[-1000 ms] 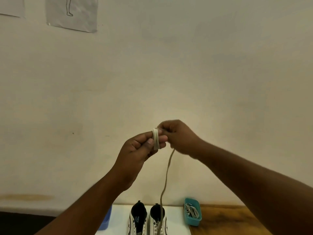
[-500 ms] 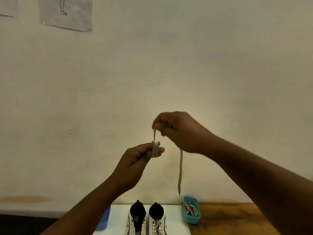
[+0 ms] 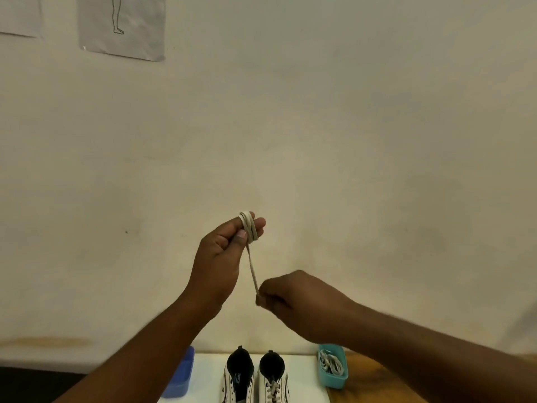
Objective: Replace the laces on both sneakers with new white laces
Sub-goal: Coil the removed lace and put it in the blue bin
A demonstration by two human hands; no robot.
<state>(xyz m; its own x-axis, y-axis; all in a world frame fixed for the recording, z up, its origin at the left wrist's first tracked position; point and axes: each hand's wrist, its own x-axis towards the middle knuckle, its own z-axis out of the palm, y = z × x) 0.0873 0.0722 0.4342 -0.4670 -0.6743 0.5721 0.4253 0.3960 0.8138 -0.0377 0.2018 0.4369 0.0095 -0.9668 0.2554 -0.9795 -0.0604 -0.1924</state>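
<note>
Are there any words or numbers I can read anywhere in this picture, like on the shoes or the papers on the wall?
Left sneaker, insole: a small white printed mark, too blurred to read.
Paper on the wall: only a line drawing of a leg, no words showing.
Second paper, teal tray, blue box: no text visible.

Plain cream wall (image 3: pixel 319 126) filled most of view, faintly smudged, small dark speck at left. Two paper sheets stuck near top left: larger sheet (image 3: pixel 122 24) bore line drawing of leg, smaller sheet (image 3: pixel 17 16) cut by frame edge. Brownish stain (image 3: pixel 46 341) ran low on wall at left. Below, wooden table (image 3: pixel 369 382) carried white mat (image 3: pixel 209 373). Light dim, warm, even.
</note>
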